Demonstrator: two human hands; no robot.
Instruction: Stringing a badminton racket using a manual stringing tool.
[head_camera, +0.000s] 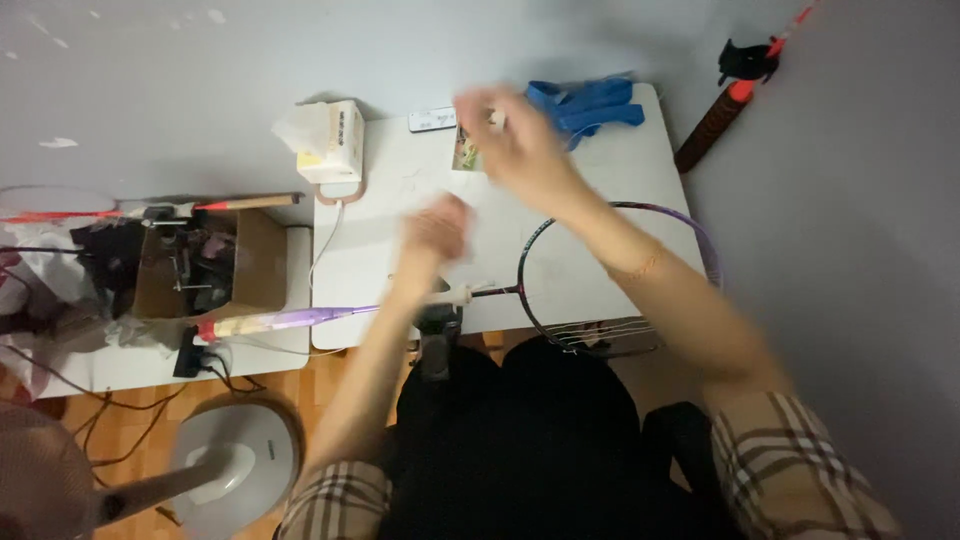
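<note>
From the head camera, a white table (600, 285) fills the middle of the frame, set against a grey wall that runs across the top and down the right side. A lower white shelf (130, 365) joins it at left, and wood floor shows at lower left, where the grey round base of a fan (235, 465) stands among black cables.

A badminton racket (520, 290) lies across the table's near edge, its purple handle (280, 320) reaching left over the shelf and its dark hoop, only partly strung, at centre right. The left hand (435, 230) hovers blurred just above the shaft, fingers curled together; whether it grips anything cannot be told. The right hand (510, 135) is raised over the table's far edge, blurred, fingers pinched near a small card (465, 155); what it holds is unclear.

Behind it lie a blue glove (590, 105) and a small white remote (432, 120). A tissue box (330, 140) sits at the table's upper left corner. A second racket handle (715, 120) leans against the wall at upper right.

A cardboard box (255, 265) on the shelf holds dark tools and clutter.
</note>
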